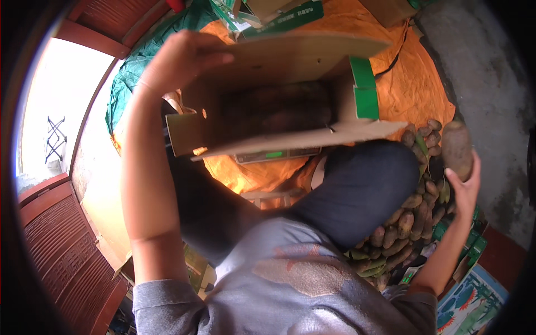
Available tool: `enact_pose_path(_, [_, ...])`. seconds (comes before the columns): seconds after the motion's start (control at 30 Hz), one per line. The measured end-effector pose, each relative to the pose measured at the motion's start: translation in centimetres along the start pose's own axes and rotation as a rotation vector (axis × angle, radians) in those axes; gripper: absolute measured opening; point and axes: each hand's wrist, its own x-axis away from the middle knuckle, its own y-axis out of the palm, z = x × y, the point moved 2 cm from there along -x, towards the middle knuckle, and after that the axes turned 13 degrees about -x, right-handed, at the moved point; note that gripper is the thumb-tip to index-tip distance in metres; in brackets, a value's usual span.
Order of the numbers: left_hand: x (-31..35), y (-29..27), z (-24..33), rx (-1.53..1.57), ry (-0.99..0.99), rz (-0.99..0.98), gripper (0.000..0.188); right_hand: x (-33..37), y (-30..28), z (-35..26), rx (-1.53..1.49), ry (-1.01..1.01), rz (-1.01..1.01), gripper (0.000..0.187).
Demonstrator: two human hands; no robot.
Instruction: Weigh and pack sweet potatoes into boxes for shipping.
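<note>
An open cardboard box [357,131] with green outer sides is tilted up in front of me, over a scale [279,154] with a lit green display. Inside, dark shapes are blurred and shadowed; I cannot make out what they are. My left hand [187,60] grips the far upper flap at its left end, thumb against the cardboard. Out to the right, my right hand [466,187] is wrapped around the lower end of a large brown tuber [457,149], which stands nearly upright. Beside it lies a pile of smaller tubers [406,223] with a few green leaves among them.
An orange sheet [416,84] covers the floor, with a green sheet [125,89] at the left. More green-printed cartons [279,19] stand at the far side. Grey concrete [474,61] lies beyond, right. Dark red wooden panels [67,240] and a bright doorway are on the left.
</note>
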Motion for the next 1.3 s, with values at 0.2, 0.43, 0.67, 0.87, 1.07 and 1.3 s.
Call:
enact_pose_path(0.2, [-0.3, 0.8, 0.4, -0.215, 0.064, 0.146, 0.019, -5.1, 10.6, -20.3, -0.096, -0.226, -0.523, 0.094])
enact_pose_path(0.43, [0.3, 0.4, 0.1, -0.230, 0.047, 0.132, 0.016, -6.4, 30.4, -22.3, 0.406, -0.505, -1.086, 0.085])
enact_pose_path(0.67, [0.0, 0.8, -0.1, -0.244, 0.053, 0.189, 0.015, -3.3, 41.1, -19.7, 0.428, -0.403, -1.295, 0.094])
enact_pose_path(0.87, [0.1, 1.4, -1.2, -0.249, 0.078, 0.209, 0.014, -5.1, 30.7, -24.1, -0.043, -0.602, -1.083, 0.071])
enact_pose_path(1.07, [0.6, 1.5, -1.3, -0.242, 0.114, 0.203, 0.021, -5.6, 10.5, -13.7, -0.295, -0.366, -0.064, 0.041])
enact_pose_path(1.3, [1.8, 0.8, -1.2, 0.347, 0.166, 0.430, 0.055, 12.8, 3.2, 23.9, 0.222, 0.401, -0.169, 0.056])
